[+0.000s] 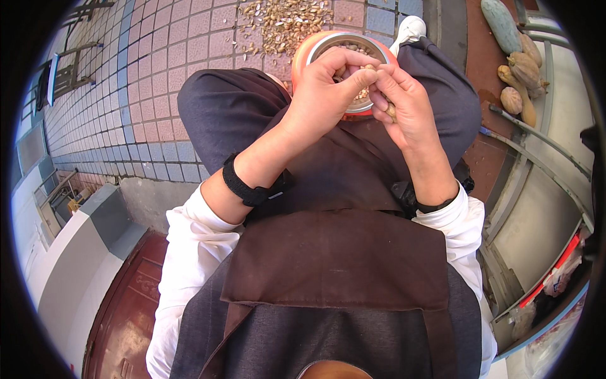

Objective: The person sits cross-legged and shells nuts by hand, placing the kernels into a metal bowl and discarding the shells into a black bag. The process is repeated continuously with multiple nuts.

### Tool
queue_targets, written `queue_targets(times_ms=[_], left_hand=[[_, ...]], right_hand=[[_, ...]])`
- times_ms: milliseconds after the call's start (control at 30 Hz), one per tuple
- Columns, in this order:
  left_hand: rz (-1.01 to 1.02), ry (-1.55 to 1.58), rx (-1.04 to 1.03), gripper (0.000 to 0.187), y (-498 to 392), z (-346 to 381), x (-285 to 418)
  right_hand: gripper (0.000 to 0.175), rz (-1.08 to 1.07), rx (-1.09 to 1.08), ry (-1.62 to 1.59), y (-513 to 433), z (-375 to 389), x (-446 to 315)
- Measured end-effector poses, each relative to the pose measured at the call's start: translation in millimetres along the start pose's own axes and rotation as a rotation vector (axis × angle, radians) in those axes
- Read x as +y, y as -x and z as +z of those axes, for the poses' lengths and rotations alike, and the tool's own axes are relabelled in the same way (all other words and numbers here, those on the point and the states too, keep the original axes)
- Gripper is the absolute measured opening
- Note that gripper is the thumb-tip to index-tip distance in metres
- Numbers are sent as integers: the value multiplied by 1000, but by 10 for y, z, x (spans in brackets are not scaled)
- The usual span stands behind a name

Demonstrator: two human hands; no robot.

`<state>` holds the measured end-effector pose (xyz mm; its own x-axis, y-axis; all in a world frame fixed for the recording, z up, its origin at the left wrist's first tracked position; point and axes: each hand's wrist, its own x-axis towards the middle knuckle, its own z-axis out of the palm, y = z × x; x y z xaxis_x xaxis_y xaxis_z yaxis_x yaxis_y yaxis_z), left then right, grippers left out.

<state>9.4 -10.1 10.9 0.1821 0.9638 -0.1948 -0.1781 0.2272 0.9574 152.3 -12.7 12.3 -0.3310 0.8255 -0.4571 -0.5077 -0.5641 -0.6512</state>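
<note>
Over a round metal bowl (326, 41) my two hands meet at the fingertips. My left hand (331, 87) pinches an unshelled peanut (369, 67) between thumb and forefinger, and more peanuts show within its curled fingers. Thumb and fingertips of my right hand (400, 97) touch the same spot, while its lower fingers hold another peanut (391, 111) against the palm. Shelled kernels (363, 93) and some nuts in the shell lie in the bowl, which sits in an orange-red round holder (301, 59) between my knees. My hands hide part of the bowl.
Empty peanut shells (289, 21) are scattered over the pink floor tiles beyond the bowl. At the right lie a pale green gourd (502, 26) and several tan squashes (524, 68), beside curved metal rails (539, 161). A white shoe (411, 29) is just past the bowl.
</note>
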Motion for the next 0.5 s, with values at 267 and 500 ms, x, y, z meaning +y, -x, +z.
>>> queue_targets(times_ms=[267, 500], left_hand=[[191, -236, 55, 9, -3, 18, -6], [282, -413, 28, 7, -38, -1, 51]], right_hand=[[11, 102, 3, -17, 20, -24, -32], [11, 126, 14, -45, -3, -30, -5]])
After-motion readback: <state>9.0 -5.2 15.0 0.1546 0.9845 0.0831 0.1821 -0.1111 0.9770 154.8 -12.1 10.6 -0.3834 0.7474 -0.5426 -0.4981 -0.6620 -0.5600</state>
